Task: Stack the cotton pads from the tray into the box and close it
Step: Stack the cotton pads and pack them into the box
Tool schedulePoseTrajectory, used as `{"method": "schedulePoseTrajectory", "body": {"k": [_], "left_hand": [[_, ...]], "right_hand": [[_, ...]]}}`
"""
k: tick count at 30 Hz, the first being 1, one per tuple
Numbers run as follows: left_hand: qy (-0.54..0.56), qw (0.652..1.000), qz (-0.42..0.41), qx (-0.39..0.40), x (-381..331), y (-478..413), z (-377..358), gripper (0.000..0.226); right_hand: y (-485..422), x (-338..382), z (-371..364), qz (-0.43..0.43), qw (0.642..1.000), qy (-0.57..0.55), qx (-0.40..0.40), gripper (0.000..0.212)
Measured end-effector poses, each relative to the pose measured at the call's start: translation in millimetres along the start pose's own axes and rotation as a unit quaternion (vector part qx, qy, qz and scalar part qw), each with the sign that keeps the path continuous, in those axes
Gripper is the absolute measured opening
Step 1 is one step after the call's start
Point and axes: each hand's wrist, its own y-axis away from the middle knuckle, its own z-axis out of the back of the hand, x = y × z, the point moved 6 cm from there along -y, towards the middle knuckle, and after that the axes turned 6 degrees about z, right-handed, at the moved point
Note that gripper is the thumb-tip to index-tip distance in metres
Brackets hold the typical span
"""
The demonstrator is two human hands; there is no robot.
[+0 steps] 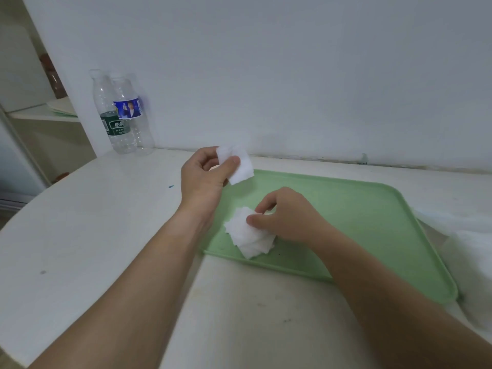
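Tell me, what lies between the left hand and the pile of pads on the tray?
Only a bare strip of green tray, seen in the head view, separates the left hand, gripping pads, from the pile.

the tray (372, 222) lies on the table (80, 222), right of centre. a pile of cotton pads (243, 235) sits in the tray's near left part, and the right hand (287, 217) pinches its top. the left hand (205, 179) holds a few loose pads (241, 166) over the tray's far left corner. at the table's far left, by the wall, a water bottle (114, 121) stands with a second bottle (134, 113) touching its right side. plastic wrapping (466, 235) lies just right of the tray.
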Motion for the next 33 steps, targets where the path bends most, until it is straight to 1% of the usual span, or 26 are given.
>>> {"method": "schedulePoseTrajectory", "body": {"k": [2, 4, 8, 10, 12, 14, 18, 20, 23, 25, 28, 30, 33], "left_hand": [[-0.009, 1.0, -0.006, -0.004, 0, 1, 0, 0.018], [-0.013, 1.0, -0.004, -0.008, 2, 1, 0, 0.018], [-0.006, 1.0, 0.018, -0.021, 4, 1, 2, 0.018], [-0.001, 0.999, 0.031, -0.012, 4, 4, 1, 0.018], [-0.007, 0.999, 0.041, 0.006, 4, 8, -4, 0.018], [-0.014, 0.998, 0.05, 0.029, 5, 13, -10, 0.018], [-0.059, 0.994, 0.061, 0.071, 6, 21, -22, 0.015], [-0.072, 0.991, 0.068, 0.094, 7, 25, -28, 0.017], [-0.06, 0.987, 0.077, 0.129, 8, 31, -36, 0.024], [-0.049, 0.985, 0.081, 0.143, 8, 33, -40, 0.022], [-0.04, 0.984, 0.086, 0.148, 9, 33, -41, 0.019], [-0.041, 0.984, 0.09, 0.147, 10, 33, -40, 0.016], [-0.046, 0.984, 0.094, 0.145, 10, 33, -40, 0.015]], "right_hand": [[0, 1, 0, -0.008, 1.0, -0.024, 0.007, 0.01], [0, 2, 1, -0.018, 0.996, -0.084, 0.011, 0.011], [-1, 1, 20, -0.031, 0.975, -0.219, -0.023, 0.02], [-2, 3, 28, -0.022, 0.945, -0.326, -0.028, 0.021], [-2, 7, 33, -0.013, 0.9, -0.436, -0.017, 0.018], [-1, 10, 38, 0.001, 0.878, -0.479, -0.007, 0.014], [-1, 9, 40, 0.026, 0.869, -0.493, 0.021, 0.006], [0, 7, 39, 0.033, 0.868, -0.495, 0.032, 0.008], [0, 6, 39, 0.042, 0.879, -0.473, 0.042, 0.011], [-1, 2, 41, 0.03, 0.888, -0.459, 0.016, 0.012], [-4, -6, 46, -0.002, 0.915, -0.401, -0.053, 0.006], [-4, -7, 46, -0.009, 0.923, -0.379, -0.07, 0.003], [-5, -8, 46, -0.015, 0.933, -0.349, -0.092, 0.009]]}}
